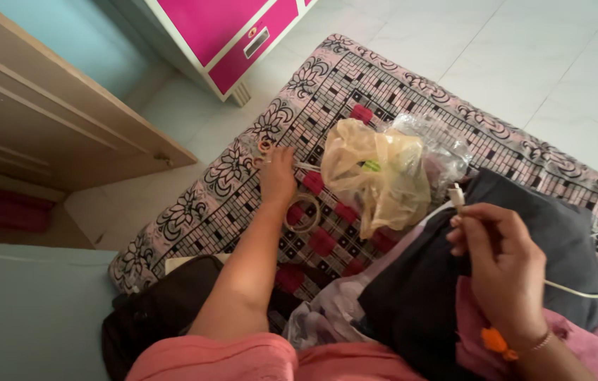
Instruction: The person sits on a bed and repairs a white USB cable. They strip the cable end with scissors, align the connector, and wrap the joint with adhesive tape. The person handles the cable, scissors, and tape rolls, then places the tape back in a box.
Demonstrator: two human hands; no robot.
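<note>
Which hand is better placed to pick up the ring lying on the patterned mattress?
Left. The left hand rests on the patterned mattress right beside the ring, while the right hand is busy holding a white cable.

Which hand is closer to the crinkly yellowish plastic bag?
The left hand. It rests on the patterned mat just left of the plastic bag. The right hand is lower right, farther off, holding a white cable.
</note>
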